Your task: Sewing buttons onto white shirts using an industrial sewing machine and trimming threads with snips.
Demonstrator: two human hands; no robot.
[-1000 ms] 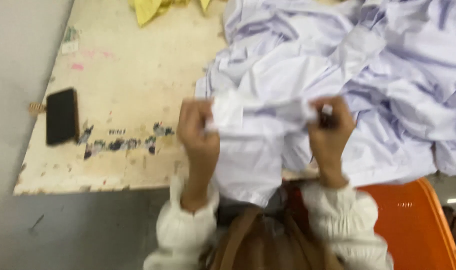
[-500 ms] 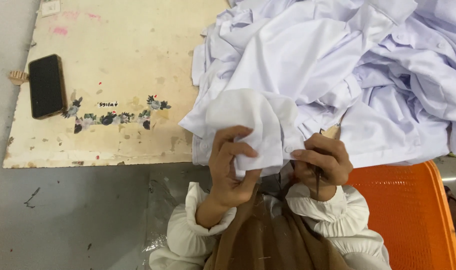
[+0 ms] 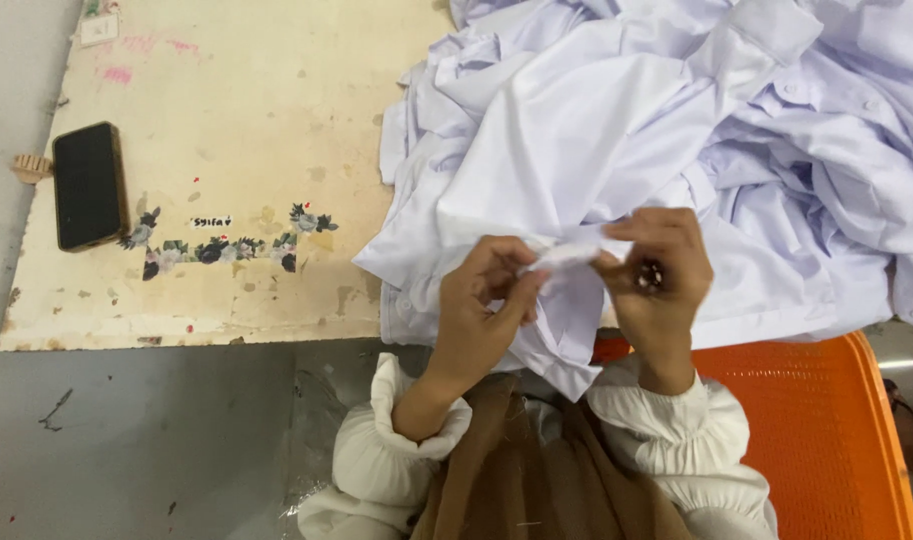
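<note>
I see both hands bare: left hand [image 3: 477, 320], right hand [image 3: 657, 285]. Cream puffy sleeves, gathered elastic cuffs at wrists. Brown garment over front, between sleeves.

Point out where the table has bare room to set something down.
The bare patch of the table lies between the black phone at its left edge and the heap of white shirts. The right half is crowded with shirts, where both hands pinch fabric.
</note>
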